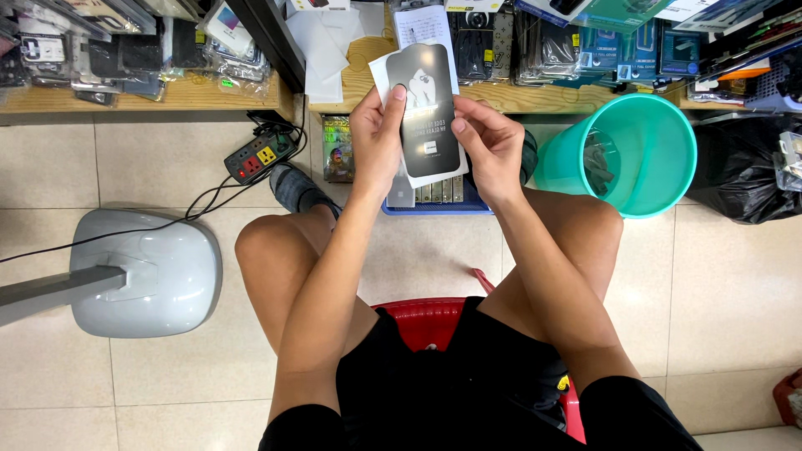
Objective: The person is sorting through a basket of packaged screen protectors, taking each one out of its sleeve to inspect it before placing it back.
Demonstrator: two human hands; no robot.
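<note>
Pale floor tiles (167,167) spread under you, and a low wooden shelf (192,93) runs across 12 o'clock, crowded with bagged phone cases (134,54) and other packaged accessories. You sit on a red plastic stool (426,321) with your bare knees apart.

Your left hand (376,138) and right hand (493,146) meet at about 12 o'clock, just above your knees. Between them you hold a dark, glossy screen protector (428,108), upright, with a white backing sheet (380,71) showing behind its upper left edge. Your left grip is closed on the protector's left edge, thumb in front and fingers behind. Your right grip pinches the right edge with the thumb tip on the front face; both grips are closed on the piece.

Directly beneath your hands a small blue tray (434,207) rests on the floor, holding a row of flat packets standing on edge. At 2 o'clock a teal plastic bin (643,179) is tilted toward you, with a little clear wrapping inside it. Beside it at 3 o'clock lies a black plastic bag (743,179). At 10 o'clock a power strip (257,156) lies on the tiles, its cable trailing toward the grey fan base (150,271) at 9 o'clock.
</note>
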